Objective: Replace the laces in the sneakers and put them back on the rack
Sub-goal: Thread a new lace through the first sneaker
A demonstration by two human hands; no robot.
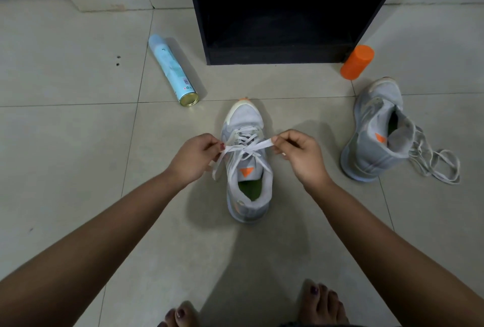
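We see pale floor tiles (pixel 65 156) across the whole frame, and a black rack (pixel 199 12) standing open at the top centre. In the middle, one grey sneaker (pixel 246 122) sits upright, its toe pointing up the frame toward the rack. At the right a second grey sneaker (pixel 372 148) lies tipped on its side, with a loose lace (pixel 440 167) trailing from it onto the tiles. A light blue spray can (pixel 171 67) lies at the upper left, and an orange cylinder (pixel 357 62) rests by the rack's lower right corner. Over the middle sneaker, our left hand (pixel 193 156) and right hand (pixel 301 154) each pinch one end of its white lace (pixel 258 144), drawn crosswise above the eyelets.
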